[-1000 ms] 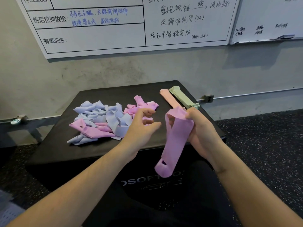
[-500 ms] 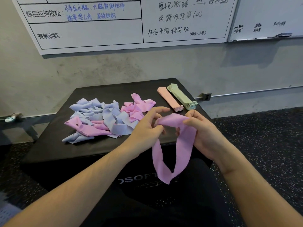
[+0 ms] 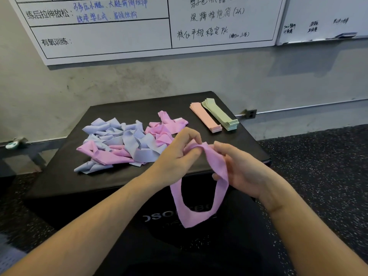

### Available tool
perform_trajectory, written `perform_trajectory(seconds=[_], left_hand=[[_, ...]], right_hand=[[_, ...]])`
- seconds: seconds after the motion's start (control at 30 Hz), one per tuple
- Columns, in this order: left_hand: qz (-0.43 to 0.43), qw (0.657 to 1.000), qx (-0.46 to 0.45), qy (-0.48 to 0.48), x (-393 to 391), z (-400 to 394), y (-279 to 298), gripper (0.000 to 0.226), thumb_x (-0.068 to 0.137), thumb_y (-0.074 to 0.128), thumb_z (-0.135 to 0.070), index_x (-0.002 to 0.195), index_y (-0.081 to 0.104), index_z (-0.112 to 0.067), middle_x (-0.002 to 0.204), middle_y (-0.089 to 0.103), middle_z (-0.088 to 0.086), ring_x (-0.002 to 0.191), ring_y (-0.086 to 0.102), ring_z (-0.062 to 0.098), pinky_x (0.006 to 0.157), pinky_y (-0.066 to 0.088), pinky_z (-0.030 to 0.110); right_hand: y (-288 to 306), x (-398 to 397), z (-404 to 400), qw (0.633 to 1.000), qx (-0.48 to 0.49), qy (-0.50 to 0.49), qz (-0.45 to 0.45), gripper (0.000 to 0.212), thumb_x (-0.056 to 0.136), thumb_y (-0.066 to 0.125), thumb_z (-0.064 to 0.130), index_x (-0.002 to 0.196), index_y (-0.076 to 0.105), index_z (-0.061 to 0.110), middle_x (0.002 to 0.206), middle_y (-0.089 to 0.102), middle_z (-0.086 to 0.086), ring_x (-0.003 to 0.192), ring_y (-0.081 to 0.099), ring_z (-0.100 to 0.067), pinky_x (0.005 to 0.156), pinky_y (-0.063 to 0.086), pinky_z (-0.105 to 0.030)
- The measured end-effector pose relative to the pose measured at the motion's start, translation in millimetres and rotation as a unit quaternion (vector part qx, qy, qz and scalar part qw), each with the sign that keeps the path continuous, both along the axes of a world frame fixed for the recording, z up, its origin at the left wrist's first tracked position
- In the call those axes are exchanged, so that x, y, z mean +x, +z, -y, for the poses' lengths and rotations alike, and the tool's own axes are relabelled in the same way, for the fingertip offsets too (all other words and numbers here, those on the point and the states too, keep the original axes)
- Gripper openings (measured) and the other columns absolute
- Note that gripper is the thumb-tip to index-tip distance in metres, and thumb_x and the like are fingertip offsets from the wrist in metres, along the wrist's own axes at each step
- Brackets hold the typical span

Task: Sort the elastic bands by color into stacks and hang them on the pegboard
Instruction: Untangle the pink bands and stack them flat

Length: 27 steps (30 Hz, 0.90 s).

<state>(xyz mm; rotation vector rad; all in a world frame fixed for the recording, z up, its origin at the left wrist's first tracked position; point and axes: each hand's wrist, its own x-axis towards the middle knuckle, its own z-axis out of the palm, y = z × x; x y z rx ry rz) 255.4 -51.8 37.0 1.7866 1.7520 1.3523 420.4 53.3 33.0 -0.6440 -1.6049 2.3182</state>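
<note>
Between both hands' fingers (image 3: 191,154), pink band (image 3: 219,168)

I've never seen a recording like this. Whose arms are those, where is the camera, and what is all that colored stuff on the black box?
There is no machine here: these are a person's two bare arms, filmed by one wide-angle camera worn on the head and looking down at the hands. In front stands a black padded box against a wall with whiteboards. On its top lies a jumbled heap of elastic bands, pale blue and pink mixed together. At the far right corner two neat stacks are already sorted: a salmon stack and a green stack side by side. The left hand and right hand both pinch the top of one pink band, which hangs down as an open loop in front of the box. No pegboard is in view.
</note>
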Motion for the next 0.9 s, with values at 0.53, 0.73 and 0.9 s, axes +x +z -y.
perform_trajectory(seconds=[0.53,0.73,0.9], left_hand=[[0.312,0.947,-0.051,-0.046,3,-10,-23,0.035,0.106,0.043,-0.024,0.137,0.059,-0.025,0.134,0.064,0.002,0.123,0.062,0.023,0.098,0.054,0.040],[0.396,0.913,-0.062,0.071,9,-33,-26,0.019,0.100,0.060,-0.039,0.101,0.078,-0.033,0.111,0.075,0.005,0.107,0.071,0.029,0.083,0.060,0.039],[0.432,0.894,-0.035,0.113,4,-61,-19,0.020,0.100,0.062,-0.038,0.090,0.078,-0.034,0.106,0.075,0.003,0.105,0.069,0.025,0.091,0.057,0.045]], right_hand=[[-2,-19,0,0.973,0.019,-0.182,-0.143,0.009,0.071,0.076,0.017,0.079,0.071,0.015,0.092,0.070,-0.009,0.082,0.064,-0.018,0.078,0.051,-0.030],[-14,-24,-12,0.973,0.100,-0.187,-0.096,0.017,0.087,0.074,0.014,0.103,0.074,0.009,0.099,0.075,-0.011,0.091,0.069,-0.021,0.080,0.055,-0.035],[-43,-34,-37,0.958,0.198,-0.208,-0.006,0.050,0.077,0.084,0.044,0.120,0.061,0.034,0.110,0.065,-0.003,0.098,0.066,-0.013,0.075,0.055,-0.033]])
